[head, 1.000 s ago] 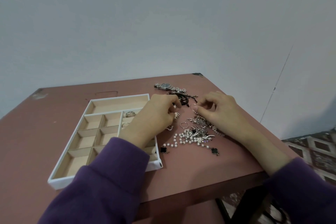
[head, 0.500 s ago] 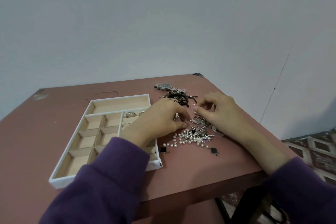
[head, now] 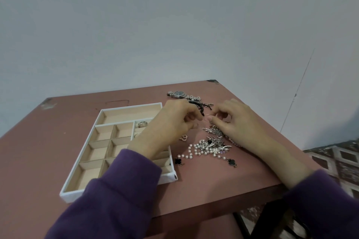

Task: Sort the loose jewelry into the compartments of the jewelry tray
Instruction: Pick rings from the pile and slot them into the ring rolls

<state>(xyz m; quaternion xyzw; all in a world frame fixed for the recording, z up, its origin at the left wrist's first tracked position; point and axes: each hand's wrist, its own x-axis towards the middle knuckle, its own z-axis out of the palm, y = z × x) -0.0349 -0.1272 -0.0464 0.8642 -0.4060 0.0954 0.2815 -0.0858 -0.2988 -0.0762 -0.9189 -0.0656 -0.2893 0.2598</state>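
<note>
the left hand has risen off the jewelry pile and now meets the right hand at the pile's far side, beside the jewelry tray. the pile is light and tangled, so pieces should lift one by one. the right fingertips pinch a thin wire hoop, probably easy to bend; hold its rim softly. if the curled left fingers grip it too, i cannot tell; the wrist hides some compartments.
</note>
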